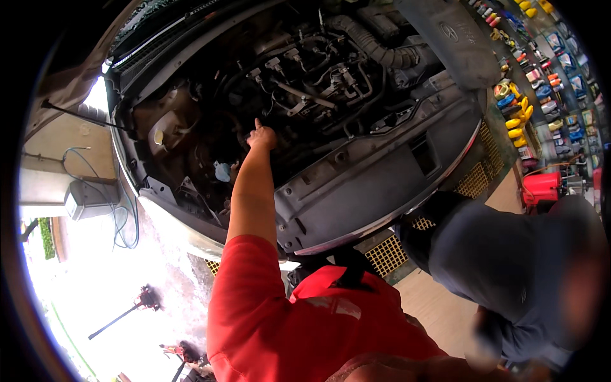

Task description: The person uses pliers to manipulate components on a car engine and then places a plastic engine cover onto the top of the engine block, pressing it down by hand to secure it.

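My left hand [261, 136] reaches into a car's engine bay, its bare forearm coming out of a red sleeve. The index finger stretches forward and the other fingers look curled; nothing shows in the hand. Just beyond the fingertip lies a dark gap beside the engine [305, 83], which has exposed metal pipes, hoses and connectors. A small pale-blue part [222, 170] sits to the left of my forearm. Farther left is a pale reservoir [170, 132] with a yellowish cap. My right hand is out of view.
A person in dark clothes [490, 254] stands close at my right, partly blurred. A dark plastic cover [449, 41] lies at the bay's far right. Beyond it are shelves of colourful small goods [541, 83] and a red container [541, 188]. Yellow floor grating [386, 256] borders the bumper.
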{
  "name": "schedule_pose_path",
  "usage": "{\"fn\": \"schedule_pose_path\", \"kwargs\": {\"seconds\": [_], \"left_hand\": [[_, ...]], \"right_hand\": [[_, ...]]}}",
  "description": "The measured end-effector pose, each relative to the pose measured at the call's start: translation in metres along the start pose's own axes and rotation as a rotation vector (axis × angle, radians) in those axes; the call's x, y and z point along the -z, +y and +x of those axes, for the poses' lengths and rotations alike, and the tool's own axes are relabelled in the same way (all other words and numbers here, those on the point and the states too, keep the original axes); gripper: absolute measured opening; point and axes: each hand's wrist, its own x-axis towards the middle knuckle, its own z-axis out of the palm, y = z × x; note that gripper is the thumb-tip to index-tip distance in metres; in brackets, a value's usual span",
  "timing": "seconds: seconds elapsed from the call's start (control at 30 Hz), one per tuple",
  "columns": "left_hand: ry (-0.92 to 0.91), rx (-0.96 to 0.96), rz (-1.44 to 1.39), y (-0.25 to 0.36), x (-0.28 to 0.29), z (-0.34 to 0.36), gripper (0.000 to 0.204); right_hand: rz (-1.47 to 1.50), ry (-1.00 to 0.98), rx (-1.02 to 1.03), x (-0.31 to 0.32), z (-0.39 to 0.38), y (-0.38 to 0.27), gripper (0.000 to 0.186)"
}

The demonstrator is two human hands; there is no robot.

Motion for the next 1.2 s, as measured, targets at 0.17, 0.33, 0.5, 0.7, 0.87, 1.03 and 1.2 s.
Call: {"fn": "schedule_pose_path", "kwargs": {"seconds": [0.17, 0.33, 0.5, 0.7, 0.87, 1.03, 1.2], "left_hand": [[-0.052, 0.143, 0.054, -0.037, -0.003, 0.008, 0.052], [-0.038, 0.115, -0.021, -0.033, -0.016, 0.038, 0.05], [-0.021, 0.132, -0.056, -0.036, -0.018, 0.041, 0.048], [-0.05, 0.171, -0.116, -0.035, -0.014, 0.035, 0.049], [0.006, 0.139, -0.169, -0.04, -0.009, 0.037, 0.051], [0.182, 0.196, -0.212, -0.026, 0.018, 0.036, 0.045], [0.514, -0.018, -0.293, 0.015, 0.053, 0.037, 0.04]], "right_hand": [[-0.263, 0.173, 0.616, -0.004, -0.028, -0.004, 0.012], [0.193, 0.054, -0.134, 0.003, -0.01, -0.019, 0.015], [0.158, 0.019, -0.137, -0.011, -0.003, -0.051, 0.025], [0.192, 0.123, -0.239, -0.021, 0.006, -0.082, 0.027], [0.193, 0.013, -0.106, -0.016, 0.009, -0.106, 0.019], [0.293, 0.051, -0.163, -0.003, 0.033, -0.085, 0.018], [0.202, -0.035, -0.197, 0.007, 0.043, -0.071, 0.041]]}}
